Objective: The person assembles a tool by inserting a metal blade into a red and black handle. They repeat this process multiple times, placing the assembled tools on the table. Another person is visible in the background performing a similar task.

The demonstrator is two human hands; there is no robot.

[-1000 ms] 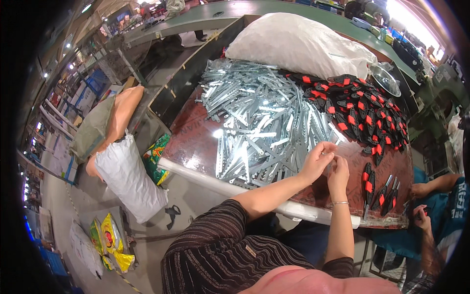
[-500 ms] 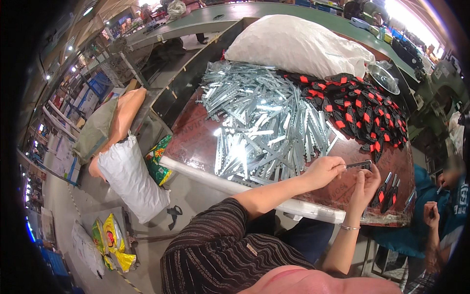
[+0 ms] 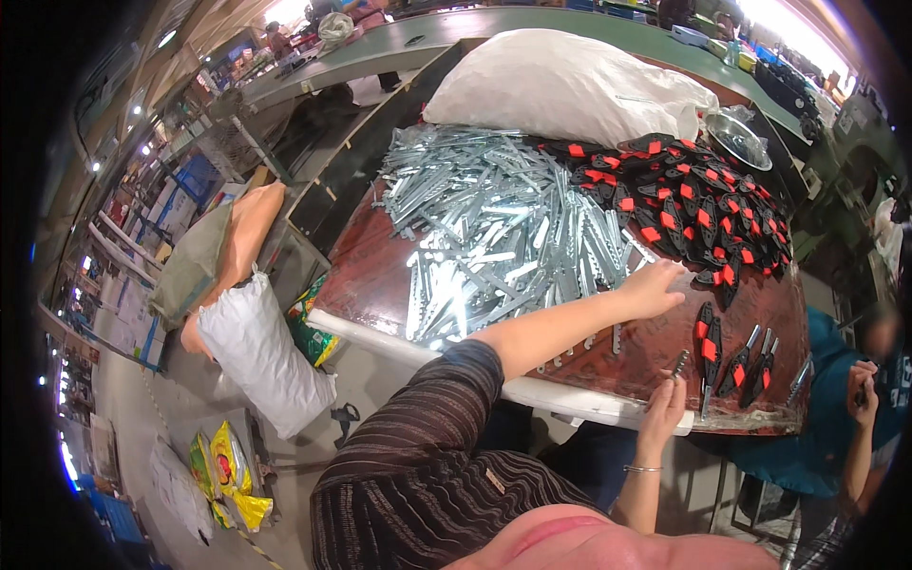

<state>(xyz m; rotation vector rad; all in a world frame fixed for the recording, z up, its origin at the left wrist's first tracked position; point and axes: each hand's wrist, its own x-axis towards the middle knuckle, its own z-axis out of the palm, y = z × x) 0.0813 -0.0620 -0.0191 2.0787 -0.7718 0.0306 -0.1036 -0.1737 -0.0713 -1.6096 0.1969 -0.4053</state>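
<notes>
My left hand point(image 3: 654, 290) is stretched over the table between the heap of shiny notched metal strips point(image 3: 503, 228) and the pile of black handles with red parts point(image 3: 703, 204). Its fingers are apart, with nothing visible in them. Nearer the front edge, my right hand point(image 3: 665, 407) is closed around the lower end of a short notched metal strip point(image 3: 680, 364), which points upward. Just right of it, a black-and-red handle point(image 3: 708, 344) lies on the table with a metal strip sticking out toward me. Two similar handles point(image 3: 744, 370) lie further right.
A big white sack point(image 3: 570, 85) lies behind the heaps, with a metal bowl point(image 3: 739, 141) at its right. A padded white edge point(image 3: 579, 401) runs along the table's front. Another person's hand point(image 3: 863, 394) is at the right. A full white bag point(image 3: 266, 351) stands to the left.
My hands have separated. The left has moved away toward the handle pile; the right has drawn back toward me with a metal strip. Another black-and-red handle now lies on the table.
</notes>
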